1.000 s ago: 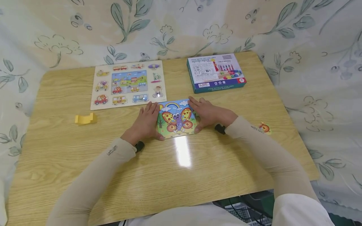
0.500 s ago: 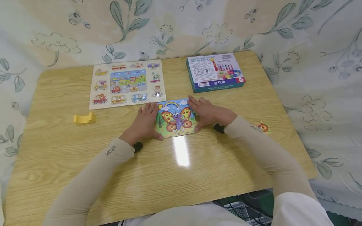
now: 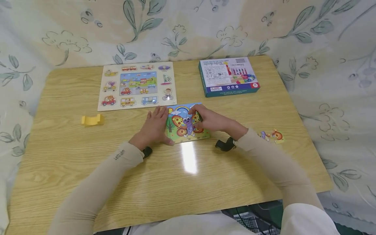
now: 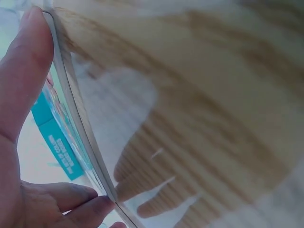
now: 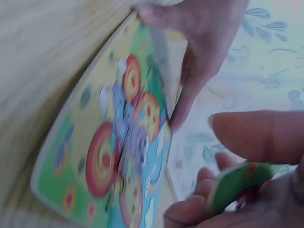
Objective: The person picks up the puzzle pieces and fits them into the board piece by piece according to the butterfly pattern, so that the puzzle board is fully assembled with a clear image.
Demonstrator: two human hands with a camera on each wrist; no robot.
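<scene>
A butterfly jigsaw puzzle [image 3: 182, 132] lies flat on the table in the head view, its picture facing up. My left hand [image 3: 153, 126] rests along its left edge, thumb near the front corner and fingers toward the back corner. In the left wrist view, the left thumb [image 4: 29, 71] and fingertips touch the board's edge. Above the board's right half is my right hand [image 3: 212, 120], its fingers curled. It holds a small green puzzle piece [image 5: 240, 184], seen in the right wrist view and partly hidden by the fingers.
Loose puzzle pieces [image 3: 277, 135] lie by the right forearm. Behind the butterfly puzzle are a vehicle peg puzzle [image 3: 173, 76] and a boxed bead set [image 3: 230, 78]. A yellow curved block [image 3: 92, 120] sits at left. A floral curtain [image 3: 188, 45] hangs behind the table.
My right hand has left the puzzle's right edge and moved inward over the picture, its fingers now curled. The left hand keeps its place at the left edge. The head view has shifted slightly.
</scene>
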